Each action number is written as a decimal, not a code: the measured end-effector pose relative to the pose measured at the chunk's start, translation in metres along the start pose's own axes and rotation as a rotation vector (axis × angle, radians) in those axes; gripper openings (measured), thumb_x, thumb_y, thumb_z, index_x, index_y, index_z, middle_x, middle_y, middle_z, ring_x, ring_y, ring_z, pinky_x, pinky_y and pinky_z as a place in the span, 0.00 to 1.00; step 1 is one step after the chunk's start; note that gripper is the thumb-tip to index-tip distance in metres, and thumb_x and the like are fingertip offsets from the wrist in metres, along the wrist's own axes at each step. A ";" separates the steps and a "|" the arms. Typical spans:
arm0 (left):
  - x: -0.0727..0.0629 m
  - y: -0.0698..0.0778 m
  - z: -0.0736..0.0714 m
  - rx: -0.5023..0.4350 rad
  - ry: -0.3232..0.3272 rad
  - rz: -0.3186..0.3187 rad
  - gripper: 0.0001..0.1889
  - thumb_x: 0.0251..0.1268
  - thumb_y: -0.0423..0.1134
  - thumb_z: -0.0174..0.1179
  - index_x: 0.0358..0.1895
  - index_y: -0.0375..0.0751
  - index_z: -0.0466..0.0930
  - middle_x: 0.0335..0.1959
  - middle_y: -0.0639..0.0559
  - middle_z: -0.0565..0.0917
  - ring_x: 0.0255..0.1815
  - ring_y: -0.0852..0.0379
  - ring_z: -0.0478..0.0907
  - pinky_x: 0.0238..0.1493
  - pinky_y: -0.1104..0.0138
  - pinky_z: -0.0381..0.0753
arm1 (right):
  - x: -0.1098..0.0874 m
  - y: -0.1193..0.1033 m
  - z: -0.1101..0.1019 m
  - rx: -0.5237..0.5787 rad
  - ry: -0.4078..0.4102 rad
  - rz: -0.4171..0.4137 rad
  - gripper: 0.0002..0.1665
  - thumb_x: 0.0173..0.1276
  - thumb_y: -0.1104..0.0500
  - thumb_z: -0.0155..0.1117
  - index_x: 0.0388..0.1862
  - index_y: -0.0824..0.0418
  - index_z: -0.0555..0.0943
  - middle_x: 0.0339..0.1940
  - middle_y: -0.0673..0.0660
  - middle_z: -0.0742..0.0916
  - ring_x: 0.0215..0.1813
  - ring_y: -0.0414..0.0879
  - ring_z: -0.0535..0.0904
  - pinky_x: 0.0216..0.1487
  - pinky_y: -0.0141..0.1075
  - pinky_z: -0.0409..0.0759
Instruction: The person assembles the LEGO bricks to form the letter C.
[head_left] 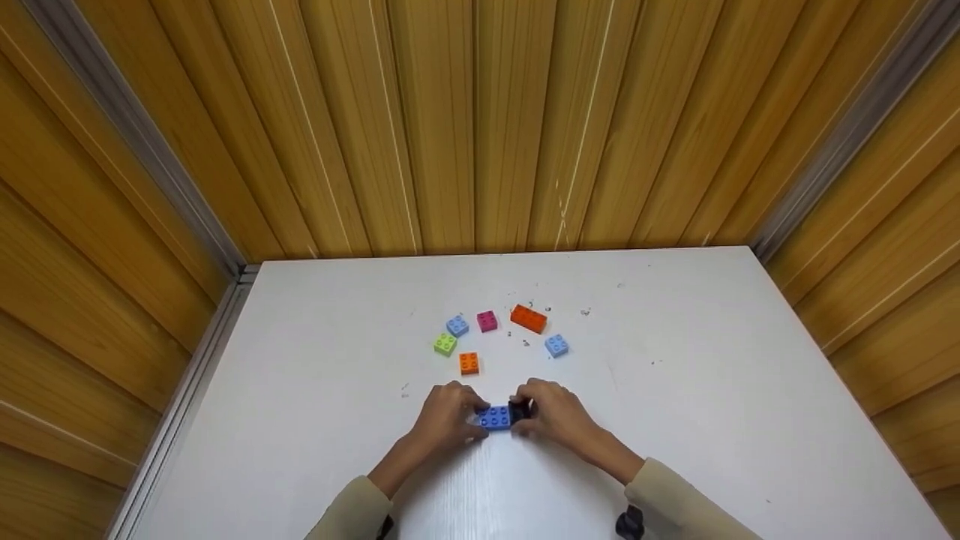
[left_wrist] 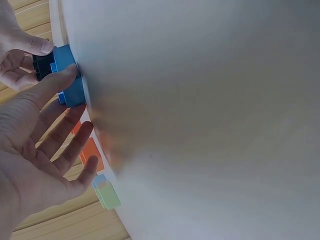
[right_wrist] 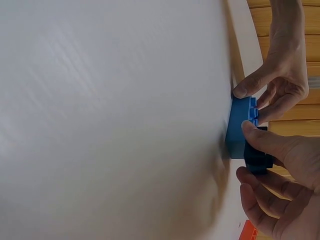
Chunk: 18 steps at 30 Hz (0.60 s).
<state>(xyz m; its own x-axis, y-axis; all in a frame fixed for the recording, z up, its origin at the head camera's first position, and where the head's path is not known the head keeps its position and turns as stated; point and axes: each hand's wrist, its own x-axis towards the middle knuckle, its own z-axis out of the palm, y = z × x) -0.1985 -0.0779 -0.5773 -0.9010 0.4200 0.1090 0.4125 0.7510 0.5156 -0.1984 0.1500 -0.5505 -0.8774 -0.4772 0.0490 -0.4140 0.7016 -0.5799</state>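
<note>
A long blue toy building brick (head_left: 494,418) lies studs up on the white table, near the middle of its front part. My left hand (head_left: 450,414) pinches its left end between thumb and fingers. At the other end, my right hand (head_left: 553,409) grips a black brick (right_wrist: 257,156) between thumb and fingers. The black brick sits over the right end of the blue one, touching it and standing higher than its studs. Whether it is fully pressed down cannot be told. Fingers hide part of both bricks.
Beyond the hands, an orange brick (head_left: 469,364), a green brick (head_left: 445,344), a light blue brick (head_left: 457,325), a magenta brick (head_left: 487,321), a long red-orange brick (head_left: 529,319) and another light blue brick (head_left: 556,346) lie on the table (head_left: 315,337). Wood-patterned walls (head_left: 510,127) enclose it.
</note>
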 end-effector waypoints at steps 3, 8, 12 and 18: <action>-0.001 -0.004 -0.004 -0.029 -0.043 0.019 0.20 0.49 0.45 0.80 0.48 0.44 0.91 0.40 0.53 0.91 0.41 0.58 0.79 0.48 0.62 0.75 | -0.001 -0.002 0.001 0.010 -0.006 0.011 0.20 0.52 0.59 0.84 0.43 0.60 0.87 0.36 0.52 0.86 0.37 0.42 0.78 0.38 0.32 0.76; 0.005 -0.014 -0.013 -0.237 -0.055 0.009 0.16 0.61 0.38 0.73 0.52 0.38 0.88 0.45 0.46 0.91 0.44 0.54 0.85 0.52 0.61 0.83 | 0.000 -0.001 -0.001 0.015 -0.010 0.024 0.20 0.52 0.58 0.84 0.43 0.60 0.87 0.36 0.52 0.86 0.37 0.42 0.77 0.38 0.32 0.76; 0.013 -0.021 -0.014 -0.308 0.083 -0.060 0.16 0.64 0.33 0.69 0.54 0.36 0.86 0.50 0.42 0.87 0.44 0.48 0.83 0.47 0.60 0.84 | 0.000 0.001 0.001 -0.002 0.001 0.021 0.20 0.52 0.58 0.83 0.43 0.60 0.86 0.36 0.52 0.86 0.36 0.42 0.78 0.38 0.32 0.77; 0.025 -0.024 -0.006 -0.200 0.196 -0.139 0.21 0.60 0.32 0.72 0.58 0.40 0.84 0.59 0.44 0.78 0.44 0.51 0.80 0.42 0.65 0.81 | -0.001 0.001 0.003 0.000 0.009 0.014 0.21 0.52 0.58 0.83 0.44 0.61 0.86 0.37 0.52 0.86 0.36 0.41 0.78 0.38 0.32 0.77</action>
<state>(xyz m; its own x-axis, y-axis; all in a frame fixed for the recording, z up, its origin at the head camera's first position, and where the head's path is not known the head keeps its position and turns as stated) -0.2317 -0.0887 -0.5824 -0.9638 0.1994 0.1769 0.2658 0.6711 0.6921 -0.1974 0.1494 -0.5538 -0.8852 -0.4626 0.0487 -0.4019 0.7080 -0.5807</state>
